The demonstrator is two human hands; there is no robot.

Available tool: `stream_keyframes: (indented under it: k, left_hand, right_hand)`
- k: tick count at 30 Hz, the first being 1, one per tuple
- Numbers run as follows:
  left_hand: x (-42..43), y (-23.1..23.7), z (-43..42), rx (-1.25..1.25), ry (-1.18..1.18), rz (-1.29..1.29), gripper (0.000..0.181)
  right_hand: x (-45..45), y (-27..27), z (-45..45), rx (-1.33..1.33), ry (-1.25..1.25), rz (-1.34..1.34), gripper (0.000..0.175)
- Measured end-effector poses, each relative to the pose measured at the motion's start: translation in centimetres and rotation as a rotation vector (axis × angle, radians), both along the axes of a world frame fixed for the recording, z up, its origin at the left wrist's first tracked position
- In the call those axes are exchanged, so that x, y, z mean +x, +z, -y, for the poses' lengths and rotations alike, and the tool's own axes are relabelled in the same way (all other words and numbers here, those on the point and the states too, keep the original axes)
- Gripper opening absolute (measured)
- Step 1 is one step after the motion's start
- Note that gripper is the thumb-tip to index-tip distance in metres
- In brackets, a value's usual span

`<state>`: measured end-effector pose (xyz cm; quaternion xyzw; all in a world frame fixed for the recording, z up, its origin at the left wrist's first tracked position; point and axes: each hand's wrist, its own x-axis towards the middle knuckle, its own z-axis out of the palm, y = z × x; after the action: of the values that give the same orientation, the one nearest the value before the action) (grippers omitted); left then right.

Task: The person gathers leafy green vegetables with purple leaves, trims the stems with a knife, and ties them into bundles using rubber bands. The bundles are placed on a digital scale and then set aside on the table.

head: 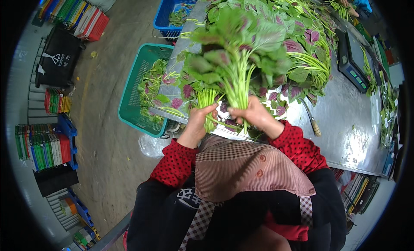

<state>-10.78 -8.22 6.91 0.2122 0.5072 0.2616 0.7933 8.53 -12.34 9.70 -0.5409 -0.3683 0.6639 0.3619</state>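
My left hand grips a smaller bunch of amaranth stems near the table's front edge. Just to its right, my right hand closes around the lower stems of a larger amaranth bunch, its green and purple leaves blurred and pointing away from me. Beyond both hands lies a big heap of leafy amaranth on the metal table. A curved knife with a wooden handle rests on the metal to the right of my right hand. Loose leaves lie near the left table edge.
A green plastic basket holding stems and leaves stands left of the table, with a blue crate behind it. A digital scale sits at the right. Another person's hands hold stems at the far right. Stacked crates line the left wall.
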Motion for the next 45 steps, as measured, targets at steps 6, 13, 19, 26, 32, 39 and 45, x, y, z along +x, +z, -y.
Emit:
stream_keyframes:
  k: [6,13,19,26,32,39,45]
  left_hand:
    - [1.7,0.2,0.7,0.112,0.133,-0.061,0.019]
    - [1.8,-0.1,1.2,0.102,0.142,-0.024,0.03]
    - [1.1,-0.5,2.9,0.164,0.02,0.063,0.035]
    - [1.3,-1.5,4.8,0.15,0.012,0.011,0.026]
    - [1.3,-1.2,4.6,0.105,-0.063,0.068,0.032]
    - [1.5,-2.6,3.2,0.317,-0.287,-0.088,0.044]
    - [0.4,-4.0,2.4,0.26,-0.359,-0.155,0.036]
  right_hand:
    - [-2.0,-0.4,1.9,0.049,0.055,-0.213,0.024]
    - [-2.3,-0.5,1.6,0.074,-0.025,-0.245,0.018]
    - [-1.8,0.3,-0.2,0.056,-0.286,-0.33,0.011]
    - [-3.2,-2.5,2.5,0.002,-0.005,-0.204,0.013]
    - [-2.5,-2.6,3.2,0.0,-0.015,-0.07,0.032]
    - [-2.3,-3.1,2.6,-0.088,0.09,-0.147,0.038]
    - [-2.7,-4.4,3.3,-0.23,-0.088,-0.368,0.035]
